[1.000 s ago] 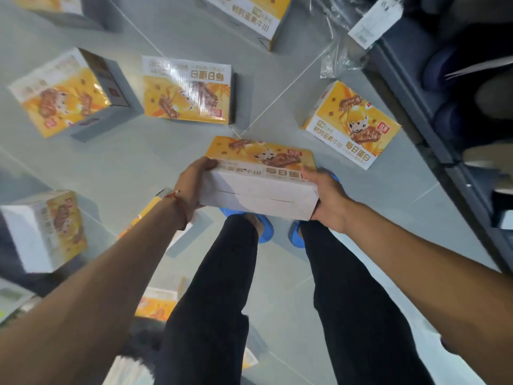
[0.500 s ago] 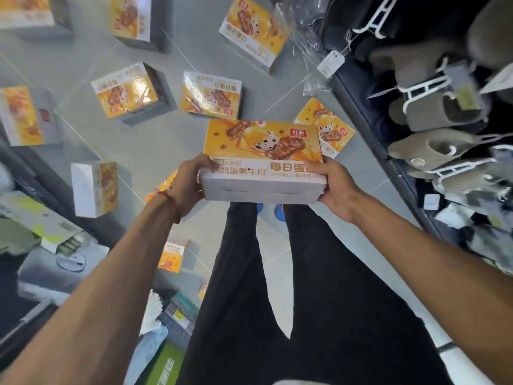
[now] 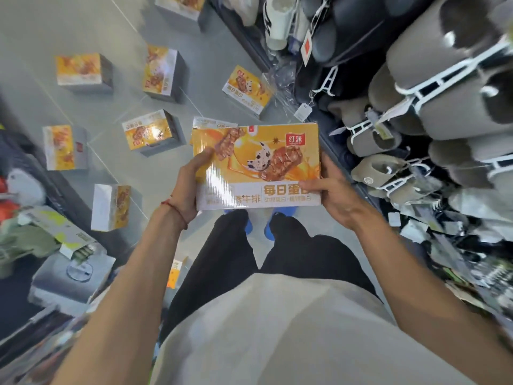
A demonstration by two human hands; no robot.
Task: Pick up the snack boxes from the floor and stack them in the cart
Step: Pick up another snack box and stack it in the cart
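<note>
Both forearms were extended forward from the body and angled inward. The left hand (image 3: 188,190) was found gripping the left edge of the snack box (image 3: 258,165), with the thumb laid on the printed face and the fingers curled under the near corner. The right hand (image 3: 330,193) was gripping the right edge, with the thumb pressed across the lower part of the printed face. The box was held between the two hands, printed face turned toward the camera, above the feet and clear of the floor (image 3: 83,23). Several loose boxes (image 3: 150,132) were recorded on the floor ahead and to the left, some flat, some on edge. Slippers (image 3: 449,112) on white hangers were noted to the right. An opened carton (image 3: 66,237) was observed at lower left, and its contents could not be determined.
</note>
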